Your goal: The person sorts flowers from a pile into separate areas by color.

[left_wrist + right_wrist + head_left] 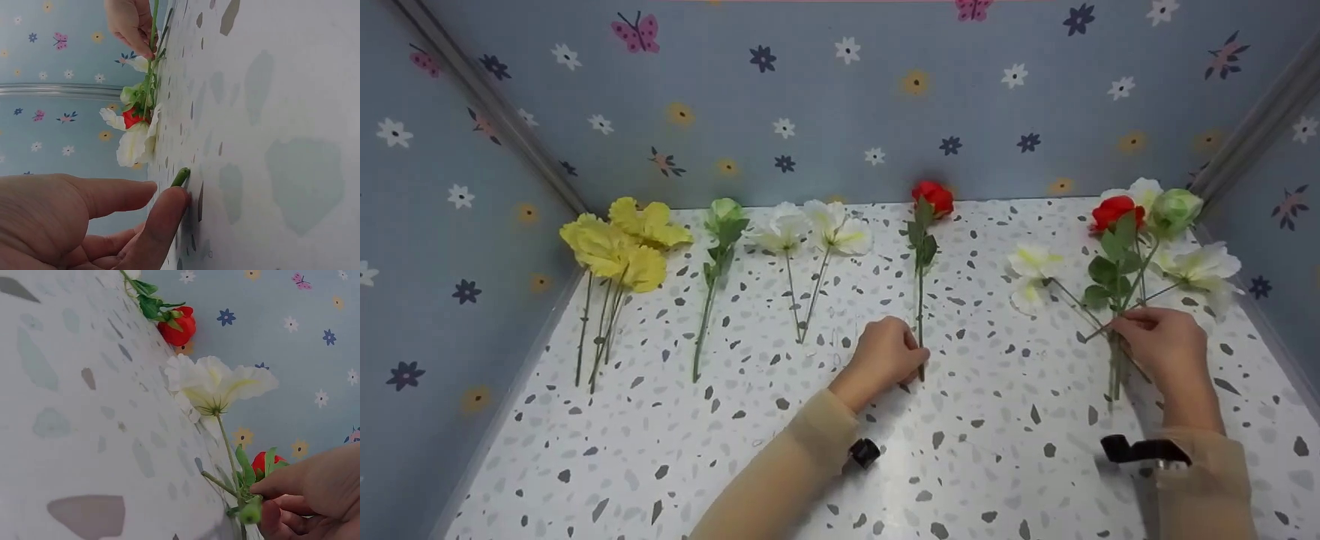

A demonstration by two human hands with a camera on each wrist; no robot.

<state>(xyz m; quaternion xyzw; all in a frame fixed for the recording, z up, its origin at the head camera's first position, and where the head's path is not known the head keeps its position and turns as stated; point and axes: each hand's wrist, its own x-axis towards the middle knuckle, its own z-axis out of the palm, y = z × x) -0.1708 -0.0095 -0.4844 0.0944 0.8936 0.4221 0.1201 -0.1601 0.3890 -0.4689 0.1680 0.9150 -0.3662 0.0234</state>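
Note:
My left hand (885, 352) is at the lower stem of a single red rose (934, 198), which lies with its bloom by the back wall. Its thumb and finger meet the green stem end (180, 177) in the left wrist view. My right hand (1170, 345) pinches the crossing stems of a loose bunch at the right. That bunch has another red rose (1116, 215), a pale green bloom (1176, 212) and several white flowers (1200, 268). In the right wrist view, a white flower (216, 385) leans out from the pinched stems.
Yellow flowers (604, 244) lie at the far left. Beside them are a pale green flower (725, 214) and two white flowers (831, 229). Patterned blue walls (840, 97) enclose the back and sides of the speckled white tabletop (997, 450).

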